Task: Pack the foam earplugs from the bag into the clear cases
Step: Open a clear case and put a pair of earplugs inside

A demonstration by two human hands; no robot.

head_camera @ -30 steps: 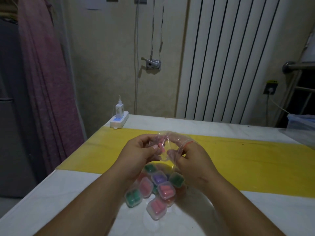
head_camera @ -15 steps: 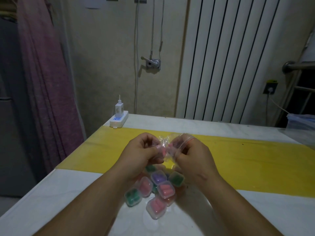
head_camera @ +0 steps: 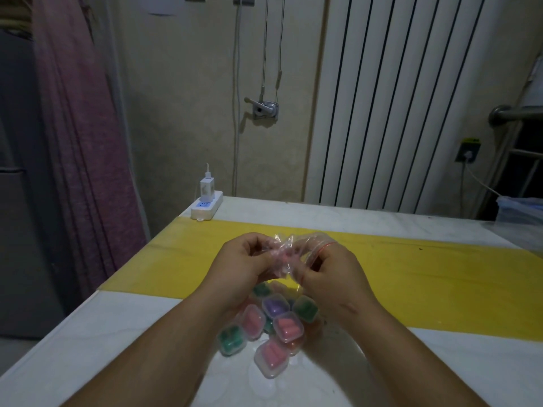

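**Both hands pinching the plastic bag [head_camera: 293, 245], earplugs not out yet**

Your left hand [head_camera: 244, 268] and right hand [head_camera: 326, 271] each pinch the crumpled bag, holding it up between them. Pink foam earplugs [head_camera: 286, 257] show through the plastic. Just below sits a pile of clear cases [head_camera: 286, 326] on the white table [head_camera: 117, 333], and they look filled: pink, green, purple. I'd say you're on the open-the-bag step. Next you'll need its mouth spread and an empty case, which I can't spot. Further back are the yellow strip [head_camera: 411, 274] and a power strip [head_camera: 205, 207].

no readable text — no labels, brands or numbers legible
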